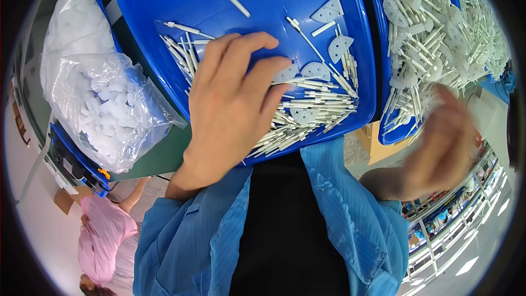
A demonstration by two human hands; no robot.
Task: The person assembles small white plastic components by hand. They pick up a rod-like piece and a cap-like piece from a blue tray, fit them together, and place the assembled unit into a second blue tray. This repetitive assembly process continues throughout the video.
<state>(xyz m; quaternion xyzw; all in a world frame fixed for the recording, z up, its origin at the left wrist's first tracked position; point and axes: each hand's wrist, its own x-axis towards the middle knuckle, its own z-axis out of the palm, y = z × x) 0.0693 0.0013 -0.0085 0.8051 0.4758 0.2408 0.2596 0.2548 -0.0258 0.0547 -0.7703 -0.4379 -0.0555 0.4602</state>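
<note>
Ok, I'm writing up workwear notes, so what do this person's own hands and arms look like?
Both hands are bare: no glove, ring or watch shows on the left hand; the right hand is too blurred for fine detail. The blue sleeves have fine stripes and leave the wrists uncovered.

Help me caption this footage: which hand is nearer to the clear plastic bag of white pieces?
Left. The left hand is over the middle blue tray, right of the bag; the blurred right hand is much farther right, near the heaped blue tray.
</note>
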